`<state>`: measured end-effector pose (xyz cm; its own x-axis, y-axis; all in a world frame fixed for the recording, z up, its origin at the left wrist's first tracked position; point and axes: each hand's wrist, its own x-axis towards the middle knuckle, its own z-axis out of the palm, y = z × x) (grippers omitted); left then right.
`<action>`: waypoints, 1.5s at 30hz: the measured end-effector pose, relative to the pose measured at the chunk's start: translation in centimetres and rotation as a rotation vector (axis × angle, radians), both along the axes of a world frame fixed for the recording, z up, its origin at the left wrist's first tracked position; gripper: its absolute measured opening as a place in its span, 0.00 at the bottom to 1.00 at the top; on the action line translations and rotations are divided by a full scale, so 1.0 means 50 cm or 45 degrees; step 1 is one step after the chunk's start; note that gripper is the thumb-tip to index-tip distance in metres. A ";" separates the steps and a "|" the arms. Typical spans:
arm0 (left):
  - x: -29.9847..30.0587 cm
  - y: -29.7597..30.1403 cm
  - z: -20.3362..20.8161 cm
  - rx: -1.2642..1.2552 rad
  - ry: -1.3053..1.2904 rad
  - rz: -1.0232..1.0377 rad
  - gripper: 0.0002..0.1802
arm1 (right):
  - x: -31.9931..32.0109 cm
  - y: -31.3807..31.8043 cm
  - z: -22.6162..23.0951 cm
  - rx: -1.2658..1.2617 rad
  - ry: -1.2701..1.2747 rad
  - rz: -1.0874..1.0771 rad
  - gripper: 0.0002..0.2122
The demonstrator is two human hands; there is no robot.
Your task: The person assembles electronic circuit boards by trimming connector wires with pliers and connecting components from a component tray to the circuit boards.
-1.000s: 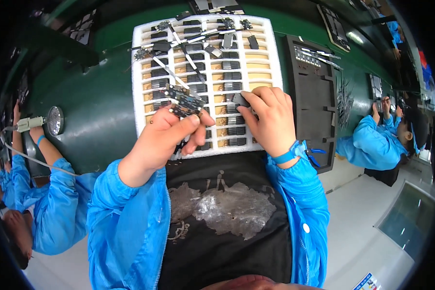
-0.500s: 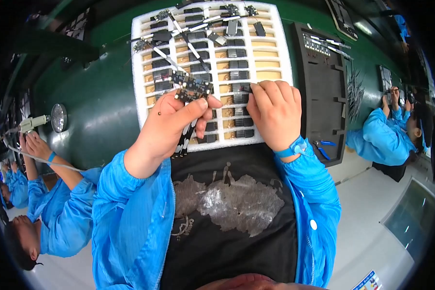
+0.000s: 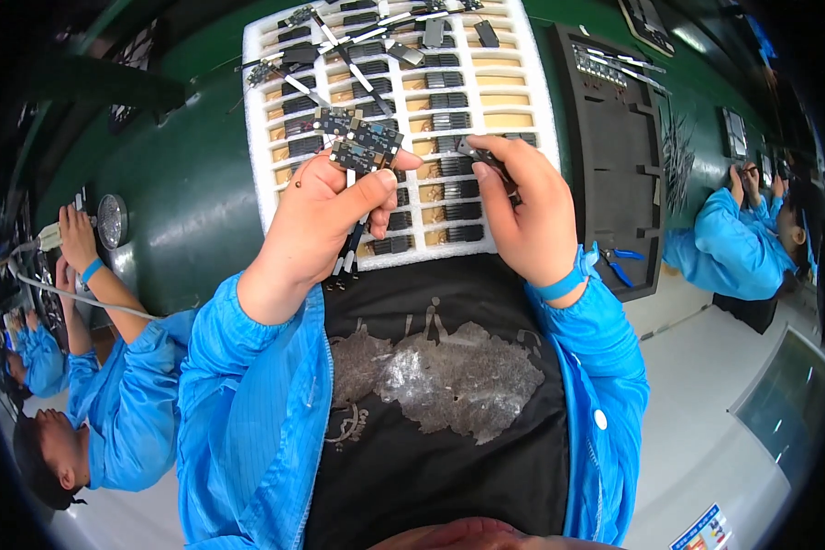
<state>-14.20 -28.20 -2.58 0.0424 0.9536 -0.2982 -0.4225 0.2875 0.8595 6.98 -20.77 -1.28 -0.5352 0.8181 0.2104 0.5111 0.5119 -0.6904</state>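
Pinched in my left hand [image 3: 307, 215] are several small black circuit boards [image 3: 367, 151], fanned out above the thumb. Black-and-white strips [image 3: 350, 249] hang from them below the hand. My right hand [image 3: 539, 220] grips a small dark flat piece [image 3: 482, 156] between thumb and fingers, over the white foam tray [image 3: 543, 87]. The fingers cover part of that piece. Rows of slots in the tray hold dark flat pieces [image 3: 449, 167], and part of the right column shows bare tan slot floors. More boards with long strips [image 3: 353, 69] lie across the tray's far end.
Right of the foam tray stands a black tray [image 3: 614, 174] with blue-handled cutters [image 3: 621, 266] at its near end and boards [image 3: 600, 69] at its far end. Thin dark strips [image 3: 676, 170] lie beyond it. Co-workers in blue sit left and right; a round metal dish [image 3: 112, 222] is at left.
My right hand has lifted slightly off the tray's slots, and the dark piece now shows between its fingers. The left hand keeps the boards, raised slightly and turned a little.
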 end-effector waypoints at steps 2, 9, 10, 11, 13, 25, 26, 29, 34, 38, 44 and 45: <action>0.002 0.000 0.004 -0.001 -0.001 0.010 0.14 | 0.000 -0.012 0.008 -0.369 0.176 -0.076 0.09; 0.005 0.003 0.018 -0.034 0.084 -0.034 0.14 | 0.004 -0.011 0.025 -1.126 0.639 -0.011 0.09; 0.007 0.003 0.020 -0.030 0.095 -0.022 0.14 | 0.004 -0.010 0.025 -1.157 0.669 0.010 0.09; 0.008 0.003 0.020 -0.032 0.095 -0.025 0.14 | 0.004 -0.009 0.024 -1.159 0.671 0.007 0.09; 0.010 0.002 0.018 -0.029 0.114 -0.019 0.15 | 0.003 -0.008 0.020 -1.184 0.729 0.049 0.09; 0.022 0.008 0.031 0.038 0.165 0.001 0.15 | -0.010 -0.017 0.010 -0.926 0.655 -0.008 0.05; 0.022 0.008 0.029 0.034 0.166 -0.002 0.15 | -0.012 -0.018 0.008 -0.929 0.658 -0.011 0.05; 0.023 0.007 0.024 0.023 0.086 0.034 0.16 | -0.015 -0.022 0.001 -0.804 0.649 -0.054 0.04; 0.026 0.012 0.021 -0.003 0.057 0.067 0.15 | -0.018 -0.021 0.001 -0.628 0.582 -0.036 0.03; 0.028 0.012 0.017 0.019 0.061 0.074 0.14 | -0.022 -0.020 -0.008 -0.573 0.621 -0.018 0.04; 0.029 0.013 0.014 -0.016 0.028 0.100 0.12 | -0.017 -0.013 0.001 -0.449 0.626 0.090 0.05; 0.029 0.013 0.013 -0.019 0.037 0.097 0.12 | -0.015 -0.010 0.012 -0.590 0.680 0.107 0.07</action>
<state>-12.75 -27.53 -1.92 -0.0391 0.9491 -0.3126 -0.4187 0.2685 0.8675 6.22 -21.29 -0.69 -0.5214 0.8472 0.1024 0.0134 0.1282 -0.9917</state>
